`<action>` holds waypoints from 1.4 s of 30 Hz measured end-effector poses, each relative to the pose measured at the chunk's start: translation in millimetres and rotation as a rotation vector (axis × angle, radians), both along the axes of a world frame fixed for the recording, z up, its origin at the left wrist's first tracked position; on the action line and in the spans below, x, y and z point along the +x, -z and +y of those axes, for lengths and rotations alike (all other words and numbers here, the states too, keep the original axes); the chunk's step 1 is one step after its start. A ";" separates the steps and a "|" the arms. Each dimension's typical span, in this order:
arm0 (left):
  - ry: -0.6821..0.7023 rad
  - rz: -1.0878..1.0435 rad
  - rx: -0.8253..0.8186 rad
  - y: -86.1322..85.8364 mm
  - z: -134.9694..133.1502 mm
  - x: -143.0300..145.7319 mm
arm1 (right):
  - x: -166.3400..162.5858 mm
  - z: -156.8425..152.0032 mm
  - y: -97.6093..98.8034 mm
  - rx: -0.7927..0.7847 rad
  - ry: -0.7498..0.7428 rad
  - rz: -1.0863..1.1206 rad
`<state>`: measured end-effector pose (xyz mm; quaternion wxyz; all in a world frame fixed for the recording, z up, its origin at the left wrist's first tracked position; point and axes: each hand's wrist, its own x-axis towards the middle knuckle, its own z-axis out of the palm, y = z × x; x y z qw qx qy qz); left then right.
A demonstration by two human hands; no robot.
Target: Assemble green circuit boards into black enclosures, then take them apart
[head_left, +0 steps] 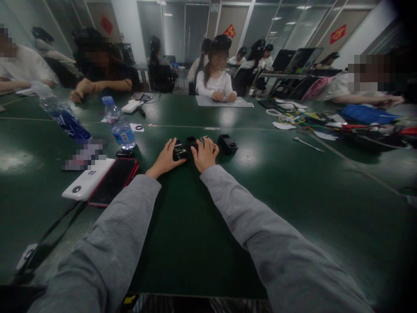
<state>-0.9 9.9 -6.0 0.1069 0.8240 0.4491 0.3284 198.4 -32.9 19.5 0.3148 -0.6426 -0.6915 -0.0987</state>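
Note:
Both my arms in grey sleeves reach out over a dark green table. My left hand is curled around a small black electronic part and grips it. My right hand is closed over a second small black part right beside it, fingers bent on top. The two hands nearly touch. A black open box-shaped piece sits on the table just right of my right hand, apart from it.
A white power bank and a red-cased phone lie at my left, near a water bottle and a tipped bottle. Cables, tools and a blue tray crowd the far right. Other people sit across the table.

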 end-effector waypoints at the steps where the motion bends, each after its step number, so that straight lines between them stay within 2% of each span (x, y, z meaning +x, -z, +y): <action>1: 0.002 0.004 0.005 0.7 0.5 -0.5 | 0.8 0.7 -0.5 0.003 0.013 0.013; 3: 0.017 0.009 0.015 1.2 1.3 -1.8 | 5.8 2.5 -4.0 0.003 0.008 0.051; 8: 0.053 0.005 -0.013 -3.2 1.1 -3.5 | 43.2 8.6 -11.7 0.062 -0.148 0.072; 12: 0.059 0.037 -0.038 -6.4 0.6 -3.9 | 81.3 10.9 -0.9 -0.048 -0.209 0.020; 15: 0.042 0.063 -0.033 -5.2 1.5 -4.4 | 96.8 9.8 8.2 -0.098 -0.296 0.004; 19: 0.023 0.049 -0.035 -1.2 3.2 -5.6 | 96.5 7.2 8.4 -0.132 -0.320 -0.016; 27: 0.095 0.033 -0.042 -1.2 2.6 -5.1 | 88.5 2.6 -1.3 -0.193 -0.228 -0.094; 36: 0.116 0.049 0.016 1.8 1.8 -3.4 | 89.8 8.3 5.1 -0.173 -0.089 -0.082; 38: 0.116 0.057 0.025 2.8 2.5 -3.5 | 90.7 8.5 6.1 -0.137 -0.090 -0.074; 42: 0.117 0.065 0.040 4.1 3.2 -3.8 | 87.0 2.0 1.6 0.037 -0.102 -0.097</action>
